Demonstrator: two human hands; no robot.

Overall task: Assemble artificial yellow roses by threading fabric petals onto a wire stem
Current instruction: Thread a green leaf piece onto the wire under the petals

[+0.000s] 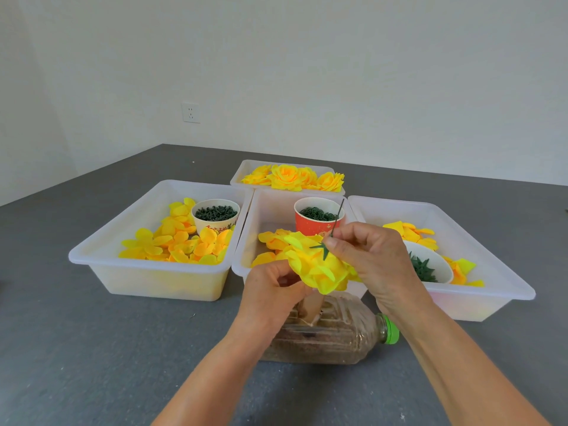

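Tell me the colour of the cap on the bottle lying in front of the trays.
Bright green cap, on the clear plastic bottle; the head view shows it plainly.

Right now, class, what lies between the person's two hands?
In the head view, the half-built yellow rose on its wire stem, green calyx threaded on, sits between the left hand and right hand.

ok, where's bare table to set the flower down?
Free: grey table left of the bottle, in front of the left tray; also the strip behind the trays. Crowded: centre, where four trays abut and both arms hang over the bottle.
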